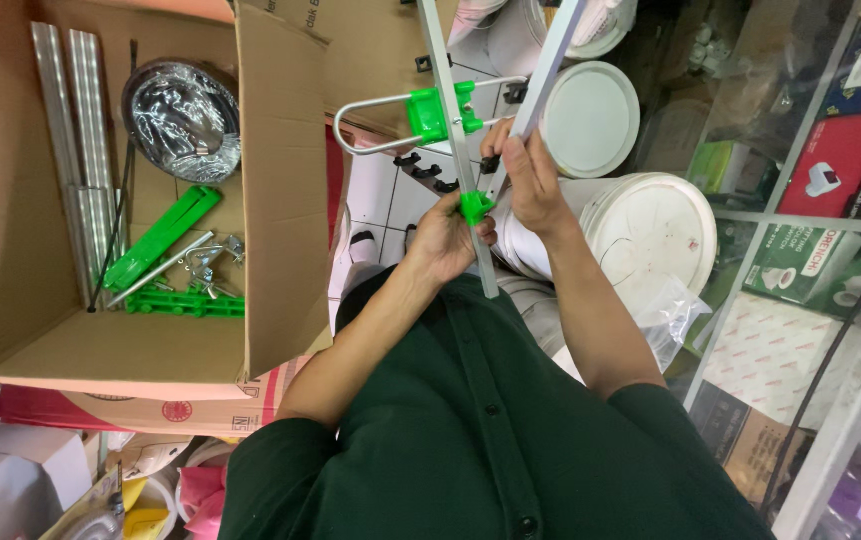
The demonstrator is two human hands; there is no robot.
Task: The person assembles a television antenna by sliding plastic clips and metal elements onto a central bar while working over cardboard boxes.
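Dark green shirt fills the bottom of the head view, closest to me, with both bare forearms reaching up out of it.

Landmark: the small green clip on the metal rod.

- Left hand: just left of and below the clip, fingers curled snug around the rod, thumb touching the clip. Grip closed on the rod.
- Right hand: just right of the clip, fingers wrapped round a second, flatter metal bar that leans off up and to the right. Grip closed on that bar; fingertips near the clip, though I cannot tell whether they touch it.
- The two bars meet in a narrow V at the clip.
- Above the clip, on the same rod: a larger green bracket holding a bent metal loop that sticks out to the left.
- Far left of the clip: open cardboard box with silver tubes, a bagged shiny dish, and green plastic parts among loose metal bits.
- Right of the clip: white buckets with lids; one more round lid above.
- Far right: glass shelf of boxed goods.
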